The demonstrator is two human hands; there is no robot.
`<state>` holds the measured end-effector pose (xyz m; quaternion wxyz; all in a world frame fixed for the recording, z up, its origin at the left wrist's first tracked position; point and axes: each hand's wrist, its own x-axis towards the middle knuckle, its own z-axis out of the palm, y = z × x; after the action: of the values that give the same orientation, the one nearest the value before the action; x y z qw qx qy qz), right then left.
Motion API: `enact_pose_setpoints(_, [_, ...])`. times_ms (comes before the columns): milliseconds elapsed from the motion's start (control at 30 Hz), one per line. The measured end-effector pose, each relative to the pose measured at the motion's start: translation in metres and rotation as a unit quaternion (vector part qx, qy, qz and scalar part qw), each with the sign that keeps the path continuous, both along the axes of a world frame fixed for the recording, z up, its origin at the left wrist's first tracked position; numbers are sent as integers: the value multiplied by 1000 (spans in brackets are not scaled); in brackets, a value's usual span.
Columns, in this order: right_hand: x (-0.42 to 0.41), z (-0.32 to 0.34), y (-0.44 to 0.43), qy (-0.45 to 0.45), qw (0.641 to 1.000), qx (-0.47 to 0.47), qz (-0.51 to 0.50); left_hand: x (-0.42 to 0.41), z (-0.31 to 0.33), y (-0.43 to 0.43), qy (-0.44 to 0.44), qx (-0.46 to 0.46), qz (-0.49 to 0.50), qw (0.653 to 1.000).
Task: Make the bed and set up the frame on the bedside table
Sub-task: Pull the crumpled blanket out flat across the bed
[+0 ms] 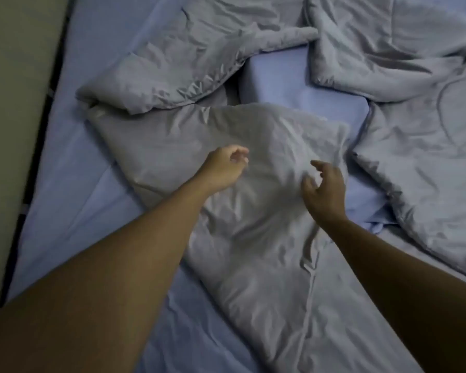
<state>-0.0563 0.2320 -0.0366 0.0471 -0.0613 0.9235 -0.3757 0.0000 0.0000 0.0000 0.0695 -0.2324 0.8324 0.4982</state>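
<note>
A crumpled grey duvet (253, 135) lies in rumpled folds across the bed, over a pale blue fitted sheet (73, 184). Both my arms reach out over its nearest fold. My left hand (223, 168) hovers above the fabric with fingers loosely curled and nothing in them. My right hand (324, 187) is just above the same fold, fingers spread and bent, holding nothing. No frame and no bedside table are in view.
Another part of the duvet (414, 157) is bunched at the right and at the back. Bare blue sheet (293, 87) shows in a gap in the middle. A beige wall (14, 103) runs along the bed's left edge, with a dark gap beside the mattress.
</note>
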Motion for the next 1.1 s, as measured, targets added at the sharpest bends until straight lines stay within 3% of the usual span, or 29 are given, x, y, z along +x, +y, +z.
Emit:
enact_pose_setpoints(200, [-48, -39, 4, 15, 996, 79, -30, -83, -33, -1, 41, -92, -63, 993])
enact_pose_setpoints(333, [-49, -64, -1, 48, 991, 120, -44, -125, -61, -11, 15, -151, -121, 981])
enact_pose_setpoints(467, [-50, -87, -1, 88, 992, 87, -36, -148, -83, -17, -26, -220, -158, 962])
enact_pose_setpoints(633, [-68, -102, 10, 52, 998, 19, -13, -136, -102, -20, 8, -354, -131, 926])
enact_pose_setpoints(700, [-75, -97, 9, 20, 999, 25, 2, -118, -103, -22, 28, -352, -147, 924])
enact_pose_setpoints(833, [-62, -71, 4, 2, 998, 56, 23, -73, -76, -25, 35, -263, -181, 947])
enact_pose_setpoints(933, [-23, -45, 1, 31, 998, 15, 56, -29, -41, -31, -38, -238, -206, 948])
enact_pose_setpoints(1100, [50, -7, -13, 58, 986, -78, 136, 62, 16, -50, -68, -255, -223, 938])
